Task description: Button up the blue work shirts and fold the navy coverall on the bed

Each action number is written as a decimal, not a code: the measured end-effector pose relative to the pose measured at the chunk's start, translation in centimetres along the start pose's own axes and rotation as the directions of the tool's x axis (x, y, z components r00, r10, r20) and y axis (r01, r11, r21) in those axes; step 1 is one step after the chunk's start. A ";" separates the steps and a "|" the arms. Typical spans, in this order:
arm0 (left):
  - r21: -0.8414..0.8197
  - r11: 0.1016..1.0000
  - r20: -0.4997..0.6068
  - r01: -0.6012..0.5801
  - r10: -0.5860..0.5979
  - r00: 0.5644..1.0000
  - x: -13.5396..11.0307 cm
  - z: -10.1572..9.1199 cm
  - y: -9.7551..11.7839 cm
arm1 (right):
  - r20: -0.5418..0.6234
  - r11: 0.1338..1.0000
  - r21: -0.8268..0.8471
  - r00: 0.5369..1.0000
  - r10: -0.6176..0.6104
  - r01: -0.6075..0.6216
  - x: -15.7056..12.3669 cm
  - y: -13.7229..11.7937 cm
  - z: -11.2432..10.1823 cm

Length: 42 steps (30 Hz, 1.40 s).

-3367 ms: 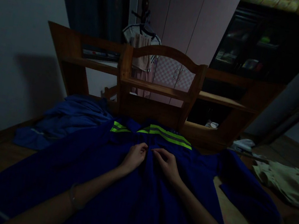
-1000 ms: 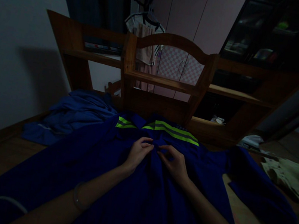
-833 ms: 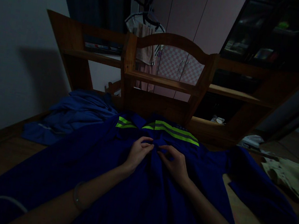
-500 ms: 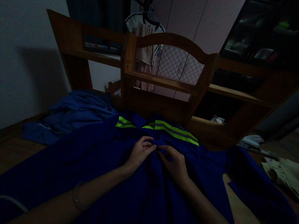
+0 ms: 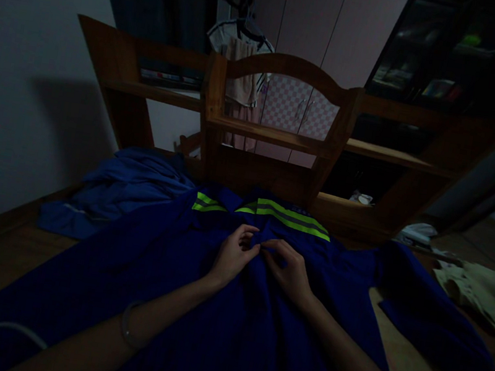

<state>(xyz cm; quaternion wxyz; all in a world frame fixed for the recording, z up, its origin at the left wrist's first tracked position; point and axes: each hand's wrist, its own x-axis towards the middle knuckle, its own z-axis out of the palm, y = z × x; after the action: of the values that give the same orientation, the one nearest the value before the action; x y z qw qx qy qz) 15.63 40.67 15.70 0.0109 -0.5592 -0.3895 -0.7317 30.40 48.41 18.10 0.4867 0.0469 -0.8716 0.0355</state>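
A dark blue work jacket [image 5: 148, 245] lies spread out before me, its collar at the far end. Yellow-green reflective strips [image 5: 293, 220] cross its chest. Just below the strips, both hands meet at the middle of the jacket front. My left hand [image 5: 232, 253] is closed, thumb and fingers pinching the front edge. Close beside it, my right hand [image 5: 289, 269] pinches the fabric with thumb and index finger. Any button or fastener between the fingertips is too small and dark to make out. One sleeve [image 5: 438, 316] stretches out to the right.
A wooden headboard [image 5: 274, 136] with shelves stands behind the jacket. Crumpled blue cloth [image 5: 135, 183] lies at the left by the wall. Pale folded cloth [image 5: 488, 296] rests at the right. A white cable [image 5: 4, 327] crosses the lower left.
My left fingers have shifted slightly, with a wider gap between index finger and thumb. The right hand stays nearly where it was. The jacket has hardly moved.
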 end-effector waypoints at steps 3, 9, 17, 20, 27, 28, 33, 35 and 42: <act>0.027 1.000 -0.006 0.000 0.001 1.000 0.0 -0.1 0.1 | 0.001 1.000 0.016 1.000 0.003 -0.003 0.0 -0.1 0.0; -0.039 0.996 -0.055 0.085 -0.087 0.995 0.3 -0.1 -0.1 | 0.010 1.000 0.020 1.000 0.005 -0.006 0.1 -0.2 -0.1; -0.108 0.983 -0.040 0.151 -0.156 0.987 0.5 -0.1 0.3 | 0.064 1.000 0.012 0.998 -0.012 0.012 0.1 -0.1 0.0; -0.121 0.977 -0.040 0.173 -0.179 0.983 0.5 0.0 0.2 | 0.064 1.000 0.019 0.998 -0.005 0.004 0.1 -0.1 -0.1; -0.104 0.986 0.006 0.130 -0.130 0.992 0.4 -0.2 0.1 | 0.004 0.998 -0.001 0.998 0.060 -0.060 0.1 0.1 0.0; -0.091 0.989 0.006 0.115 -0.115 0.993 0.4 -0.2 0.1 | -0.001 0.998 -0.001 0.998 0.067 -0.067 0.0 0.1 0.0; -0.082 0.990 0.006 0.113 -0.113 0.994 0.5 -0.3 0.1 | -0.008 0.997 -0.010 0.997 0.072 -0.072 0.0 0.3 0.1; -0.102 0.986 0.006 0.132 -0.132 0.991 0.6 -0.3 0.1 | -0.002 0.997 -0.018 0.998 0.070 -0.070 0.0 0.2 0.0; -0.101 0.977 -0.019 0.188 -0.191 0.981 0.8 -0.3 -0.3 | 0.013 0.997 -0.023 0.997 0.071 -0.070 0.0 0.2 0.0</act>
<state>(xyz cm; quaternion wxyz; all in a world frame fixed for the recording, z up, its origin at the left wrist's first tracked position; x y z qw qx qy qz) 14.97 41.02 16.17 -0.0810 -0.5088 -0.4044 -0.7556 30.38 48.60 18.08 0.4795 0.0108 -0.8765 0.0424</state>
